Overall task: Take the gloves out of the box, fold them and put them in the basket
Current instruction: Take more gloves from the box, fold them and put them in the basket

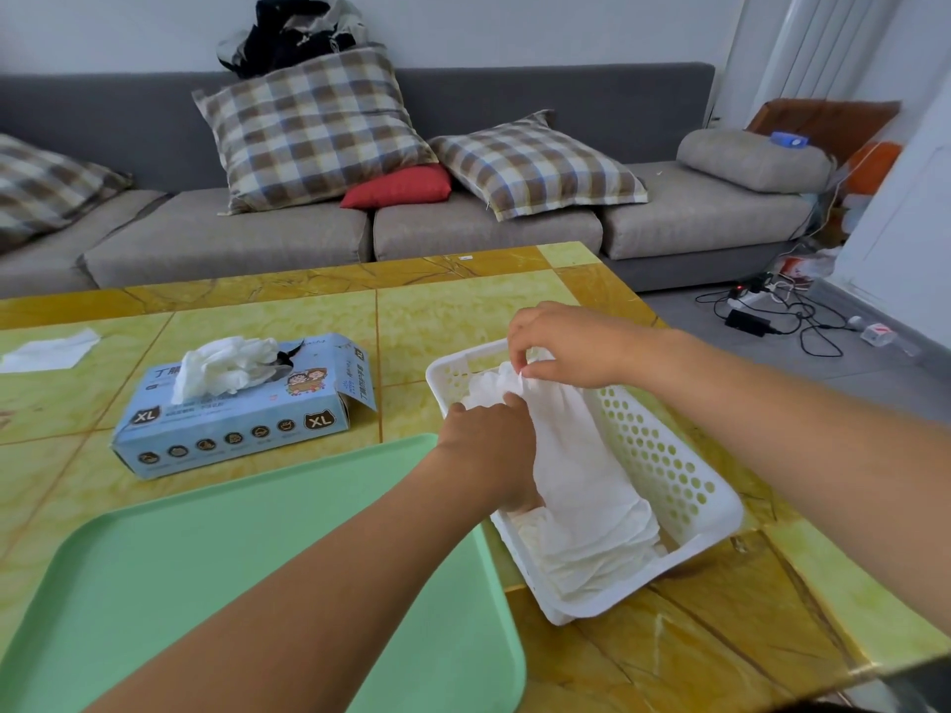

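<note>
A white perforated basket sits on the table at the right, holding several white gloves. A folded white glove lies lengthwise in it. My right hand pinches the glove's far end over the basket's back rim. My left hand reaches into the basket and grips the same glove near its left edge. The blue glove box marked XL lies left of the basket, with white gloves bunched out of its top opening and its right end flap open.
A light green tray lies at the front left, under my left forearm. A white sheet rests at the table's far left. Behind the yellow table stands a grey sofa with cushions. Cables lie on the floor at the right.
</note>
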The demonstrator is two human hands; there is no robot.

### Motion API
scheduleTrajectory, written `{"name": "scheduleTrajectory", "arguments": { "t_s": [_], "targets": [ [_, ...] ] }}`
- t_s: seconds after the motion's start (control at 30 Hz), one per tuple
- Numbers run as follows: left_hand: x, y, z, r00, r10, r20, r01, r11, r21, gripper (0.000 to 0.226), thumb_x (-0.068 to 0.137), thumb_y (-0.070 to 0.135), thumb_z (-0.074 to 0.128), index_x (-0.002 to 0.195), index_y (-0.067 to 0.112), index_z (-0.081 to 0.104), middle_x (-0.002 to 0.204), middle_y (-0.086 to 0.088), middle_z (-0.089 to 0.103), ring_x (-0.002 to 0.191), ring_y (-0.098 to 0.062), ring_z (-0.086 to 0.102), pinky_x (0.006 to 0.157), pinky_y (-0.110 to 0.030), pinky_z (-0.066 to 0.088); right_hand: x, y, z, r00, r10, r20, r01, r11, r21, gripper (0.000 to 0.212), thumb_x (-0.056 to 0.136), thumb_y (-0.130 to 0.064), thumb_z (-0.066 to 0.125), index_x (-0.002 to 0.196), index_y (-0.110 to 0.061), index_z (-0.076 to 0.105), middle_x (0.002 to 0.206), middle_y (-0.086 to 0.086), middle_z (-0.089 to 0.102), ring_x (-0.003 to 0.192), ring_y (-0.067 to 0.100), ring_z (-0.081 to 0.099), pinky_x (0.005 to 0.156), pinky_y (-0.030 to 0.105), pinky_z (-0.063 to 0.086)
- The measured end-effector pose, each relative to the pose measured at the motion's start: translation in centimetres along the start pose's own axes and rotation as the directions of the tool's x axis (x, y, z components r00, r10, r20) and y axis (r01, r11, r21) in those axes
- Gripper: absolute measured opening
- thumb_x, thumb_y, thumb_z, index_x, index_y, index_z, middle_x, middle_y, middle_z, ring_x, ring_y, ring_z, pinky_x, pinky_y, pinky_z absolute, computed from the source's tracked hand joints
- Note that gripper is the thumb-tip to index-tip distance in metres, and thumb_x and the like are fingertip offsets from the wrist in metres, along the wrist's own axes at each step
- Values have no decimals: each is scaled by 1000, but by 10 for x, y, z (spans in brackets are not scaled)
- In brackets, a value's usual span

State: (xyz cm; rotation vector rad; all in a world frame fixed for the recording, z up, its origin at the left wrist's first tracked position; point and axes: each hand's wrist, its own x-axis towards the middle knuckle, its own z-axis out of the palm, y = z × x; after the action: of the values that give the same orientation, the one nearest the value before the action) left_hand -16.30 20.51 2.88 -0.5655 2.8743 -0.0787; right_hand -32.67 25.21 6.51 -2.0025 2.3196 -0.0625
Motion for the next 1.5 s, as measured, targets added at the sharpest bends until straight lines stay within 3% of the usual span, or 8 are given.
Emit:
{"name": "scheduleTrajectory", "arguments": {
  "t_s": [0.27,0.43,0.57,0.7,1.0,1.2,1.3,1.5],
  "targets": [
    [2,8,7,999,-7,-51,8,1000,24,129,85,48,73,151,-3,-25,99,-3,66,96,-26,66,91,-39,40,28,-7,6,984,176,-9,-172,973,152,22,92,-12,66,113,-19,67,83,-13,49,85,15,53,71,29,39],
    [8,2,8,999,39,13,-39,999,38,83,86,52,69,148,12,32,118,-3,61,107,-27,61,81,-38,32,7,-17,12,920,221,-322,-164,967,197,19,85,-18,76,103,-20,70,93,-9,60,88,15,60,73,33,48],
    [18,-4,6,994,29,105,-34,998,48,90,79,62,71,149,17,37,133,-11,45,123,-31,47,97,-40,40,-34,-31,20,985,151,88,-165,967,192,52,70,-33,88,118,-22,68,108,-11,65,95,8,61,84,30,50],
    [22,-7,4,984,61,166,-66,997,26,111,69,74,73,153,15,31,140,-6,40,126,-27,47,95,-39,45,-60,-36,45,904,186,386,-213,977,28,149,54,-57,93,161,-27,-7,166,-15,0,155,12,-1,125,36,20],
    [17,-3,-15,928,65,367,-118,985,123,98,70,82,63,147,26,43,132,0,55,128,-29,50,104,-44,44,-37,-32,38,832,302,466,-257,953,-158,172,42,-60,96,149,-37,-37,155,-13,-46,148,12,-32,127,45,7],
    [2,-4,-20,944,72,322,-107,990,91,105,75,77,66,157,27,24,147,0,47,135,-28,47,106,-42,42,-28,-64,29,734,375,567,-216,920,-328,160,53,-58,95,155,-32,-26,166,-6,-23,156,21,-3,123,48,23],
    [-13,-20,-28,985,154,75,-148,986,-80,82,84,68,63,149,25,41,138,0,57,123,-25,57,96,-38,49,-22,-73,-6,720,412,558,-311,911,-271,137,57,-50,96,159,-36,6,163,-10,24,144,22,38,107,39,43],
    [-79,-168,-23,923,-147,-355,-39,883,-467,38,88,49,69,116,24,66,111,4,69,102,-19,63,87,-36,52,30,-142,-61,984,139,107,-130,988,-86,56,84,-49,76,133,-24,62,119,-4,67,101,16,63,88,35,53]
  ]
}}
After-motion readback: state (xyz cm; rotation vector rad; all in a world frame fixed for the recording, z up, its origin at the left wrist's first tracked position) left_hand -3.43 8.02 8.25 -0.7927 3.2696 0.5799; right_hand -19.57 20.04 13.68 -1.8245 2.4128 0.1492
